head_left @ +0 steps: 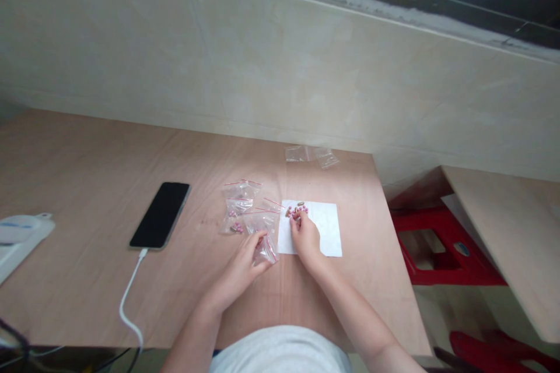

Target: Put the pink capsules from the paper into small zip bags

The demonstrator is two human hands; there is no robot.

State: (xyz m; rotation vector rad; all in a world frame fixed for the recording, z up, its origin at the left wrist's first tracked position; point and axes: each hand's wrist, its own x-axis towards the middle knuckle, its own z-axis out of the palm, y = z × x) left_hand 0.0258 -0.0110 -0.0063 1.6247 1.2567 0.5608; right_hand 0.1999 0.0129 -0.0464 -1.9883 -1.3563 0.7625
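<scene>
My left hand (245,262) holds a small clear zip bag (268,252) with a red seal line between thumb and fingers, close to the table. My right hand (305,237) rests on a white paper sheet (329,227), fingertips pinched together among small pink and brown pieces (297,210); what sits between them is hidden. Left of the paper lie several more clear zip bags (242,189), overlapping one another. Pink and brown pieces (237,227) show through one of these bags.
A black phone (160,215) with a white charging cable (126,297) lies to the left. Further left is a white device (24,239). Flat clear bags (310,155) lie by the wall. A red stool (450,250) stands beyond the table's right edge.
</scene>
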